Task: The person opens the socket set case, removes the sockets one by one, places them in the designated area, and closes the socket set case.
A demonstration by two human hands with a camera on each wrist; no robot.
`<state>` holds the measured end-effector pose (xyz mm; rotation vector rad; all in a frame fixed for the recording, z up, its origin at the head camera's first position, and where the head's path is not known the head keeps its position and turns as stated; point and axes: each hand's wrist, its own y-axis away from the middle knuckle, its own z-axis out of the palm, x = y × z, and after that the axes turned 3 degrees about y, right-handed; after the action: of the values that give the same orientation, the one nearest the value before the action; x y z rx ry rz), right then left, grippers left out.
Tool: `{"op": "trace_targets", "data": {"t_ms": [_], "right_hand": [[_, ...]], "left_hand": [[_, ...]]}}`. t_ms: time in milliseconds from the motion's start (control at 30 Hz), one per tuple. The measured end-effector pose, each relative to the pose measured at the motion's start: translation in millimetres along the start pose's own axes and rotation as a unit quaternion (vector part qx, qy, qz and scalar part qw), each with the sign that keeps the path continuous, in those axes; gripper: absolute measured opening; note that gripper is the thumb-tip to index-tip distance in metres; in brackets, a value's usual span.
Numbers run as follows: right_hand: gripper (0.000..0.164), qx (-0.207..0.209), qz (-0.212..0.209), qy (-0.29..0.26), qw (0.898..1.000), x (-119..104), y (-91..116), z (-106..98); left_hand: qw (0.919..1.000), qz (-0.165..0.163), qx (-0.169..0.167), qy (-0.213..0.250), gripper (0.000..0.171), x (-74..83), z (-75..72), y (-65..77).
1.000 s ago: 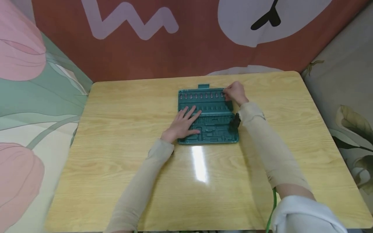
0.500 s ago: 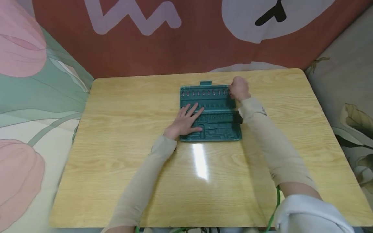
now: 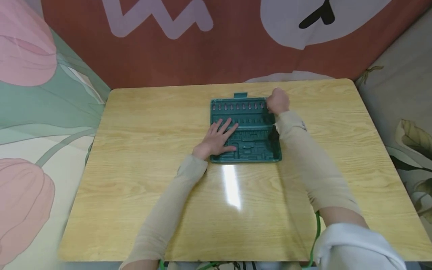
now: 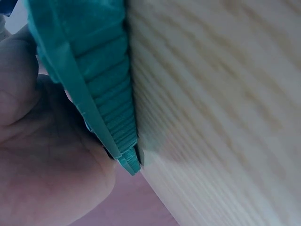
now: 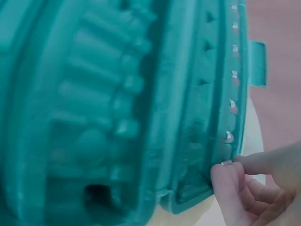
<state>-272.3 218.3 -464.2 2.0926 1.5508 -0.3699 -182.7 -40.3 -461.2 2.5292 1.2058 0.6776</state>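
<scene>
An open teal plastic tool case [image 3: 251,153] lies on the wooden table, its lid folded back away from me. A row of small silver-and-reddish metal bits [image 3: 237,107] stands in the slots along the lid's far side. My left hand [image 3: 216,141] rests with spread fingers on the left part of the case, across the hinge. At the lid's far right corner is my right hand [image 3: 278,102]. In the right wrist view its thumb and forefinger pinch a small metal bit [image 5: 226,163] at the row's end, mostly hidden by the fingertips.
The case's latch tab [image 3: 240,95] sticks out at the far edge. Moulded hollows fill the near half of the case. A green cable [image 3: 316,236] hangs by the right forearm. A red patterned backdrop [image 3: 229,56] rises behind the wooden table [image 3: 152,123].
My right hand has shifted slightly to the right along the lid's row, to its end, and stays there. The left hand keeps its place on the case. The head view has tilted slightly.
</scene>
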Motion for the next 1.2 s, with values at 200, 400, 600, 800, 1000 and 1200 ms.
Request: {"op": "trace_targets", "data": {"t_ms": [200,400,600,800,1000,1200], "right_hand": [[0.026,-0.026,0.032,-0.090,0.995,4,7,-8],[0.032,-0.029,0.044,-0.123,0.991,9,13,-4],[0.033,-0.023,0.035,-0.182,0.982,8,14,3],[0.036,-0.001,0.027,-0.267,0.963,9,15,3],[0.040,-0.032,0.037,-0.364,0.930,15,20,-11],[0.026,-0.102,0.035,-0.436,0.893,33,22,-28]], "left_hand": [[1.0000,-0.001,-0.003,0.002,0.084,1.5,1.1,1.2],[1.0000,-0.001,-0.006,-0.004,0.085,1.4,1.5,6.7],[0.9996,-0.008,0.006,-0.025,0.084,-0.4,-2.3,12.1],[0.9997,-0.011,0.012,-0.018,0.084,-0.8,-1.9,17.5],[0.9997,-0.011,0.013,-0.015,0.084,0.1,-0.2,20.0],[0.9999,-0.001,0.012,-0.007,0.084,-1.8,0.7,21.1]]}}
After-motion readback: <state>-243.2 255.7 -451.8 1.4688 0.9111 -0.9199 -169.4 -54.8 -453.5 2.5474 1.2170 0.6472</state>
